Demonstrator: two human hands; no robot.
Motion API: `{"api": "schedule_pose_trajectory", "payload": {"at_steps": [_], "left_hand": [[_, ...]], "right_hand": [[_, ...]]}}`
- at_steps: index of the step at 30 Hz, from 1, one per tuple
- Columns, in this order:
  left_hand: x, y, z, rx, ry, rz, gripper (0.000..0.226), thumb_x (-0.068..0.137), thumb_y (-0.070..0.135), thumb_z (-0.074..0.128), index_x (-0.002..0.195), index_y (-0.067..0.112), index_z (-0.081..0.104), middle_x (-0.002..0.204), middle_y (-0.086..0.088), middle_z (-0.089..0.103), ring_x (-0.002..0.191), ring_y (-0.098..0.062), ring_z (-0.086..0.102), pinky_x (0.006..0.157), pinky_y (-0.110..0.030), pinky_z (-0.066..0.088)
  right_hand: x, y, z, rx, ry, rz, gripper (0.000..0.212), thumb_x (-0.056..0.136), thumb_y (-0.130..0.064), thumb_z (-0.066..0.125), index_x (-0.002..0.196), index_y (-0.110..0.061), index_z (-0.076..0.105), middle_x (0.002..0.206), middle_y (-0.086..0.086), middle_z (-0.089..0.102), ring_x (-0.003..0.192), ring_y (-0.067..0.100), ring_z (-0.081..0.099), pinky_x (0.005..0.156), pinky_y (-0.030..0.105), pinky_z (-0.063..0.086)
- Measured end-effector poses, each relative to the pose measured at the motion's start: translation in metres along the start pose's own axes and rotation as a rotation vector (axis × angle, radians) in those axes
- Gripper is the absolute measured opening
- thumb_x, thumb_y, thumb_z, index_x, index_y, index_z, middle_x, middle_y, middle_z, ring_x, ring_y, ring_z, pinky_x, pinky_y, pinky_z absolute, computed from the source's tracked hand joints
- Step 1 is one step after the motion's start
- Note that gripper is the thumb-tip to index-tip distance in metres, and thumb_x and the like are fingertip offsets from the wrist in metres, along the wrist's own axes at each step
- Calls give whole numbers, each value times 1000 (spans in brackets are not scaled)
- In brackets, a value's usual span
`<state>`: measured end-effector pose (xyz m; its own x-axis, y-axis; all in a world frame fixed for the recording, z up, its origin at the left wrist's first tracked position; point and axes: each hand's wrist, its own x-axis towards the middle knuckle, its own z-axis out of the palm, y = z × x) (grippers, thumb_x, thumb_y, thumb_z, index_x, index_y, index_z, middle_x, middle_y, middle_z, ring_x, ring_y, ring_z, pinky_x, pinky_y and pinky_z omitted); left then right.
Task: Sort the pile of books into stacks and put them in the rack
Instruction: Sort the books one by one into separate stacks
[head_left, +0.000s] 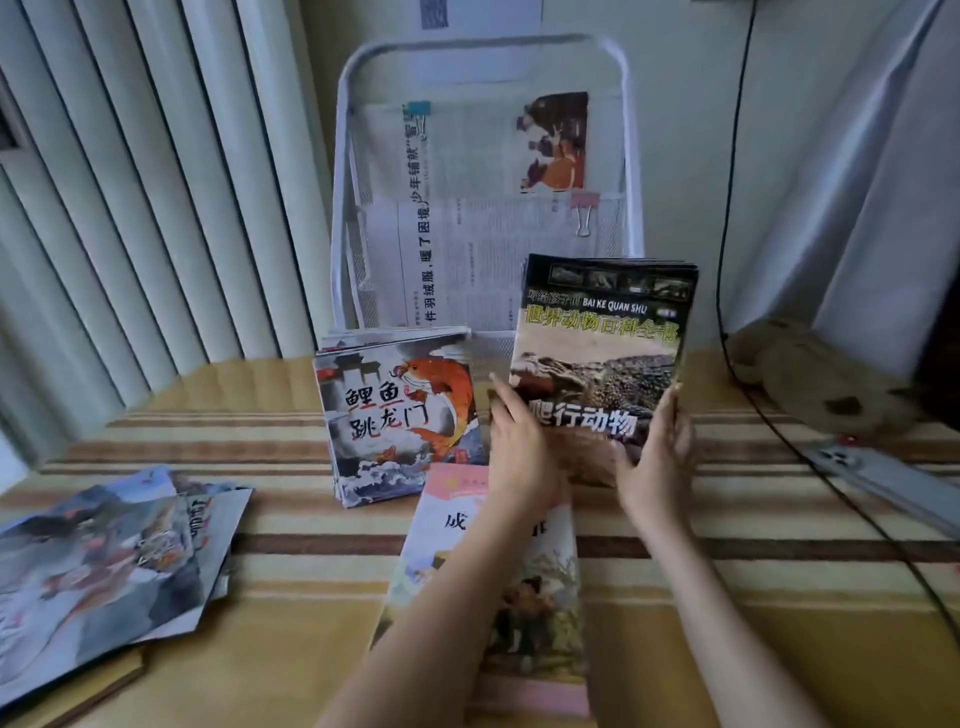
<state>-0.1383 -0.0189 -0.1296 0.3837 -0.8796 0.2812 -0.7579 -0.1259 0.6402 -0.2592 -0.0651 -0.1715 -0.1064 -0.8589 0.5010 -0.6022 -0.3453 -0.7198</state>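
Note:
I hold a stack of dark reptile books (602, 353) upright on the striped surface, just in front of the white wire rack (483, 62). My left hand (519, 441) grips its lower left edge and my right hand (657, 457) grips its lower right edge. A stack of carp-cover books (400, 415) stands tilted to the left of it. A pink-edged book (488, 587) lies flat under my forearms. Loose picture books (104, 566) lie spread at the far left.
Newspapers with binder clips (483, 218) fill the rack. A black cable (810, 457) runs down the right side past a brown plush toy (815, 374) and a grey power strip (883, 478). Vertical blinds (130, 208) hang at the left.

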Motion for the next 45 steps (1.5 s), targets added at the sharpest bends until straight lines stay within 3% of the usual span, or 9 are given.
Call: {"api": "schedule_pose_trajectory", "payload": {"at_steps": [4, 10, 17, 23, 26, 32, 37, 40, 45], "left_hand": [[3, -7, 4, -20, 12, -25, 100, 80, -13, 50, 145, 3, -24, 153, -18, 18, 135, -37, 31, 103, -38, 36], [-3, -4, 6, 22, -77, -11, 96, 88, 1, 51, 145, 6, -25, 155, -19, 16, 107, -38, 58, 72, -35, 42], [-18, 2, -28, 30, 10, 51, 88, 90, 1, 47, 146, 3, -21, 160, -9, -4, 147, -22, 5, 113, -30, 26], [-67, -62, -122, 121, 321, 187, 53, 94, 6, 44, 145, 9, 33, 142, -9, 45, 125, -25, 47, 95, -32, 43], [-93, -136, -174, 318, 510, 36, 37, 89, 10, 50, 126, 11, 53, 124, -7, 58, 114, -28, 52, 95, -38, 41], [-146, -256, -244, 418, 215, -771, 74, 90, 58, 31, 147, 11, 22, 153, -23, 18, 139, -44, 14, 112, -57, 16], [-176, -263, -241, 567, 216, -622, 72, 86, 70, 27, 148, 34, 20, 158, -4, 14, 141, -43, 9, 116, -53, 5], [-176, -262, -246, 566, 264, -539, 66, 85, 69, 25, 136, 32, 43, 149, -2, 38, 136, -33, 30, 113, -44, 18], [-181, -258, -252, 11, 738, -471, 35, 92, 41, 46, 110, 19, 66, 106, -8, 69, 99, -24, 63, 78, -32, 43]], "right_hand": [[-2, 19, 19, 35, 17, -76, 94, 88, -19, 59, 149, -38, -9, 158, 2, 7, 111, 33, 59, 84, 47, 54], [-4, 13, 10, 9, 106, -67, 77, 93, -5, 50, 152, -21, 4, 159, 3, 12, 135, 27, 36, 94, 35, 46], [-7, -2, 3, 63, 239, -109, 56, 97, -6, 42, 150, -13, 23, 154, 8, 28, 140, 26, 30, 110, 46, 35], [-36, -100, -34, 306, 151, -354, 31, 92, -2, 40, 99, -21, 63, 86, 4, 67, 64, 20, 53, 56, 32, 42], [-84, -173, -38, 379, -211, -453, 30, 92, 0, 45, 87, -21, 66, 76, -10, 66, 50, 14, 52, 46, 30, 42], [-185, -256, 60, 86, -944, -440, 43, 97, -30, 42, 139, -22, 41, 132, 6, 53, 112, 25, 54, 90, 38, 48], [-219, -257, 143, -10, -831, -313, 58, 96, -44, 38, 148, -23, 20, 151, 9, 30, 136, 30, 30, 110, 42, 31], [-222, -248, 157, -70, -789, -265, 59, 96, -43, 40, 148, -24, 19, 151, 9, 30, 136, 29, 30, 110, 41, 29], [-211, -241, 153, 169, -666, -183, 53, 94, -12, 53, 143, -18, 31, 143, 13, 37, 121, 26, 47, 90, 30, 43]]}}
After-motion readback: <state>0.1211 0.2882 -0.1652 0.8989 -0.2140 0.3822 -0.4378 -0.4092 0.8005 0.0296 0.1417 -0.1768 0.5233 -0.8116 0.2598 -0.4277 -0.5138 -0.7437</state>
